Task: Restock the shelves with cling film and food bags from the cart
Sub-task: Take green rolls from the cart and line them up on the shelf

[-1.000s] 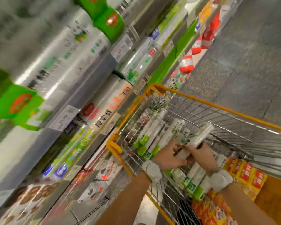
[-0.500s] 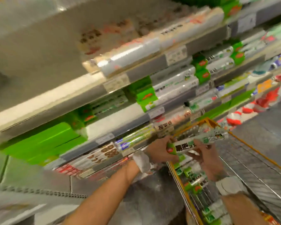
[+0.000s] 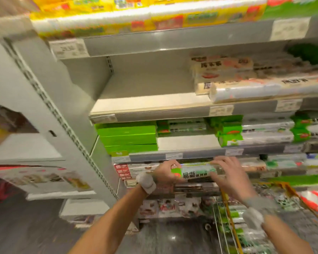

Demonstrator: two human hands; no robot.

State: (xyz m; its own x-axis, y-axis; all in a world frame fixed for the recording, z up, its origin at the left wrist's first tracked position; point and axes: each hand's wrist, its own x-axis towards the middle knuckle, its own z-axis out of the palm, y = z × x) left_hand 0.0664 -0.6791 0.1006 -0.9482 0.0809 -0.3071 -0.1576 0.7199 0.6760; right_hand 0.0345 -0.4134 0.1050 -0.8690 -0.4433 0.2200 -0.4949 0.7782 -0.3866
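So I've got one roll (image 3: 195,172) up in both hands, lying level, right in front of the shelf edge (image 3: 191,154) with the price tags on it. My left hand (image 3: 163,174) is wrapped round the green left end, fingers curled over it. My right hand (image 3: 228,176) pinches the other end, fingers over the top and thumb lower down on it. The roll's clear plastic with a green and white label, and everything's pretty blurry, so I can't read much else. As far as I can tell it isn't resting on any shelf, it's just hanging between my hands. On the shelf just above it there's a stack of green boxes (image 3: 128,137) on the left, then a pale bare patch (image 3: 186,142), then green-capped rolls (image 3: 255,134) stacked to the right. One shelf higher, pale packs (image 3: 246,83) sit on the right side. The cart (image 3: 228,204) is down at my lower right, yellow rim and wire sides, with spare rolls (image 3: 233,217) in green and white lying in it. Whitish bands (image 3: 146,181) go round both my wrists.
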